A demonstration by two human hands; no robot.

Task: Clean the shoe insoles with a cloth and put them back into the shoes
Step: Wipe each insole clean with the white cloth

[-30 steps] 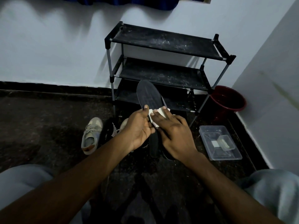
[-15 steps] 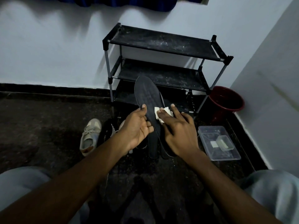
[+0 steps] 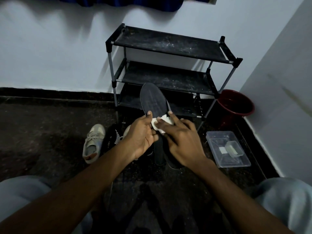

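Observation:
A dark grey insole (image 3: 152, 98) stands up in front of me, its toe pointing away. My left hand (image 3: 141, 135) grips it at the middle, thumb on the top face. My right hand (image 3: 182, 139) presses a small white cloth (image 3: 160, 123) against the insole just below the left thumb. Under my hands, dark insoles or shoes (image 3: 159, 152) lie on the floor; I cannot tell which. A beige sneaker (image 3: 93, 142) and a black shoe with white stripes (image 3: 112, 138) lie to the left.
A black three-tier shoe rack (image 3: 168, 44) stands against the wall behind the insole. A dark red bucket (image 3: 235, 105) sits in the right corner. A clear plastic box (image 3: 227, 148) with a small container inside lies on the floor at right. My knees frame the bottom corners.
My right hand has slid the cloth down and left along the insole, toward the left thumb. The insole stays upright in the left hand.

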